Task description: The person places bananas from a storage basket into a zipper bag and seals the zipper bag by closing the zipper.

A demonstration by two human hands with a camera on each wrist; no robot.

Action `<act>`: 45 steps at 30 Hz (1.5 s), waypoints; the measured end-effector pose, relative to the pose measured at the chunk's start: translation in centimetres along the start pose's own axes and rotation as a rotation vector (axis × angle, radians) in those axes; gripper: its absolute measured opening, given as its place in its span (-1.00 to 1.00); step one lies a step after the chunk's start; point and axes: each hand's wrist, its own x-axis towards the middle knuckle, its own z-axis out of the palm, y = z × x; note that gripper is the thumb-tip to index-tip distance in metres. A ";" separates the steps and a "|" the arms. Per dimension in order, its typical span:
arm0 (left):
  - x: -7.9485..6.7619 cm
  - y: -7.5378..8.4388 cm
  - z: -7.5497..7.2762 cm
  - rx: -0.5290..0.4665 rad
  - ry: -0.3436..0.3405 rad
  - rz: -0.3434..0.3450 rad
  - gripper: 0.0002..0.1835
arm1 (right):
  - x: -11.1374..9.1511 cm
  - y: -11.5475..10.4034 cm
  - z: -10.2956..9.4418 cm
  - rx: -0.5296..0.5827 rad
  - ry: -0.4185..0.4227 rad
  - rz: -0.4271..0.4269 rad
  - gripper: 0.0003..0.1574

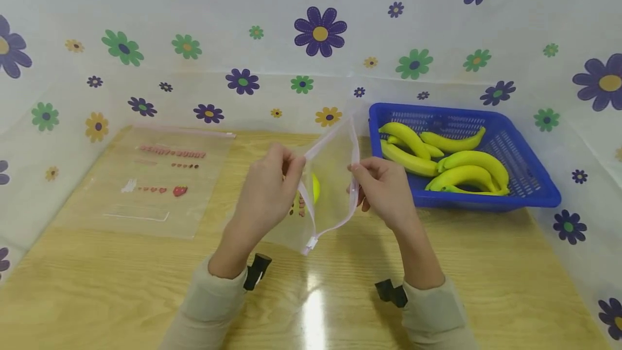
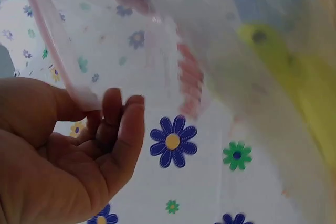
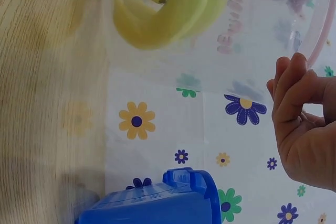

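Note:
A clear zip bag (image 1: 335, 199) with a pink edge hangs between both hands, its mouth spread apart and its white slider at the near end. My left hand (image 1: 267, 188) pinches one side of the mouth between thumb and fingers. On the opposite side, my right hand (image 1: 384, 188) pinches the other pink edge. Inside the bag are yellow bananas (image 3: 163, 17), seen through the plastic in the right wrist view; the head view shows only a yellow patch, the rest being hidden behind the left hand and the bag edge.
A blue plastic basket (image 1: 486, 200) with several bananas (image 1: 473, 169) stands at the back right. Another clear zip bag (image 1: 160, 182), printed with letters and a strawberry, lies flat at the left on the wooden table (image 1: 121, 285). Behind hangs a flowered sheet (image 1: 272, 9).

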 end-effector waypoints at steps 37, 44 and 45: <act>1.8 -1.3 -0.2 0.229 0.324 0.526 -0.83 | 0.2 0.7 1.7 -0.153 -0.021 -0.032 -0.72; 1.4 -1.2 -0.6 0.224 0.283 0.468 -0.83 | 0.5 1.1 1.4 -0.166 -0.048 0.004 -0.72; 1.3 -1.1 -0.7 0.236 0.271 0.467 -0.82 | 0.5 1.1 1.2 -0.166 -0.047 0.009 -0.72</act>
